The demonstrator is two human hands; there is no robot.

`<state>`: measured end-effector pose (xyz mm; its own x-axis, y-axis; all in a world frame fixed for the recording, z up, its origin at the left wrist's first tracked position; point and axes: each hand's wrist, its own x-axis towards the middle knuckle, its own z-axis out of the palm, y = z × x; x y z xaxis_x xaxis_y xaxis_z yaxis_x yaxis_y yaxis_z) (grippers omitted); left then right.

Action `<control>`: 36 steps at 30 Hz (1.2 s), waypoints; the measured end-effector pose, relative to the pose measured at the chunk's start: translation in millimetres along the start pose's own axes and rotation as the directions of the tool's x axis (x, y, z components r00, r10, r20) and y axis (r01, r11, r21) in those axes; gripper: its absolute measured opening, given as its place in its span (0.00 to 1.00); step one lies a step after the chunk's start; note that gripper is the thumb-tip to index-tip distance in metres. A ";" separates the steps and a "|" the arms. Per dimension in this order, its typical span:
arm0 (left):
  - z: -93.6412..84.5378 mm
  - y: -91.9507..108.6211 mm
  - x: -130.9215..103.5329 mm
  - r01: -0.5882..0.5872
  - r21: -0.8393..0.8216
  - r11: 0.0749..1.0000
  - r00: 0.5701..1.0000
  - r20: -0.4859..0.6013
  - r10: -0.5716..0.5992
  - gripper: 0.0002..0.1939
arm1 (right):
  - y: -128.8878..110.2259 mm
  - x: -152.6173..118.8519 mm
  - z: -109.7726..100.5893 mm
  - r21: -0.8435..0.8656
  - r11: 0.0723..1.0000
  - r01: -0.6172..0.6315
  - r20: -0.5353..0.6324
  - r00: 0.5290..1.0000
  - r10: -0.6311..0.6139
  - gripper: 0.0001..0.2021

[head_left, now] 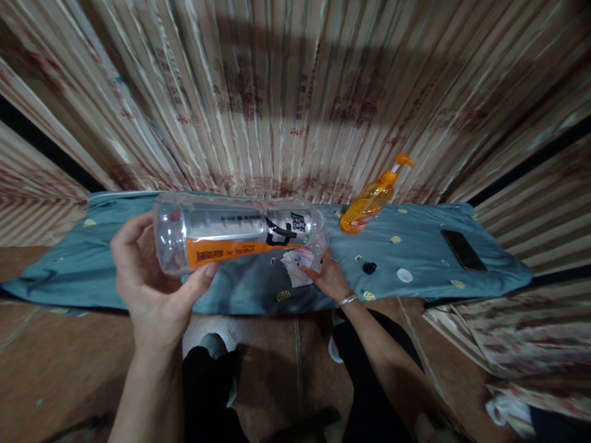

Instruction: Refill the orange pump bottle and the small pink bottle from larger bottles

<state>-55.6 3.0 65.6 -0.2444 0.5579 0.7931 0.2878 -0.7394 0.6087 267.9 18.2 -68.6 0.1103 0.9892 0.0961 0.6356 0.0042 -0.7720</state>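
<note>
A clear plastic bottle [231, 232] with a silver and orange label lies sideways in the air above the blue-green cloth. My left hand [152, 277] is wrapped round its base end, thumb on the near side. At the bottle's narrower right end is my right hand [327, 274], its fingers closed on a white tissue [295, 271] with pink marks. The tissue hangs beside and below that end. Part of my right fingers is hidden behind the bottle.
An orange pump bottle [369, 206] stands on the cloth [249, 295] at the back. To its right lie a small black cap [369, 267], a white round lid [404, 275] and a dark phone [463, 250]. Striped curtains [295, 92] hang behind.
</note>
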 end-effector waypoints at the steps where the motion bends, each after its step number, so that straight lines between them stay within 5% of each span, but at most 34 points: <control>1: -0.3 -0.7 0.0 -0.016 -0.001 1.000 1.000 0.011 0.016 0.47 | -1.5 -0.1 -0.7 -0.002 1.000 -0.007 0.002 1.000 0.007 0.36; 11: 2.3 -0.8 3.4 -0.125 -0.062 0.990 0.991 0.043 0.128 0.46 | -9.1 -1.2 -2.8 -0.024 0.999 -0.041 0.031 0.999 0.041 0.36; 36: 3.3 -4.2 5.5 -0.133 -0.067 0.989 0.988 0.064 0.137 0.47 | 3.4 3.2 0.9 0.003 1.000 0.024 0.021 0.999 -0.024 0.37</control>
<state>-55.0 10.5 67.4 -0.1424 0.4743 0.8688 0.2554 -0.8304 0.4952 269.7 21.6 -71.5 0.0789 0.9918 0.1009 0.6354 0.0280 -0.7717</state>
